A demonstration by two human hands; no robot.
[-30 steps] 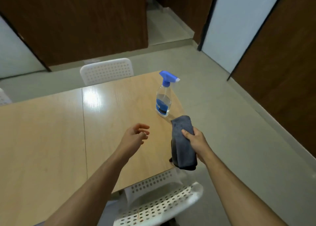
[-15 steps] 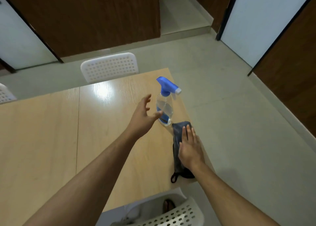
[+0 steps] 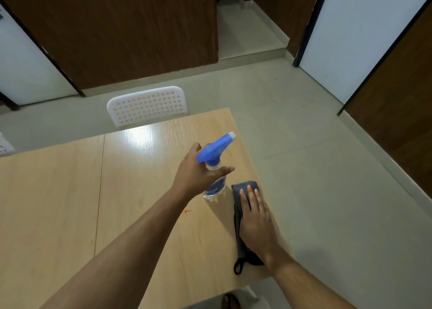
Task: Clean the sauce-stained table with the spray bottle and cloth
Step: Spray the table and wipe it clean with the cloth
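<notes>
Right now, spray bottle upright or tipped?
Tipped. The spray bottle leans, its blue head up and right of its base, with the left hand around its neck.

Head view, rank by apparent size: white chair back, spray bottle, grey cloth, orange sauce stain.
1. white chair back, though it is farthest away
2-3. spray bottle and grey cloth: similar, both partly hidden by the hands, so unranked
4. orange sauce stain, smallest by far

spray bottle [image 3: 214, 168] left of cloth [image 3: 240, 215] on table [image 3: 58, 203].
</notes>
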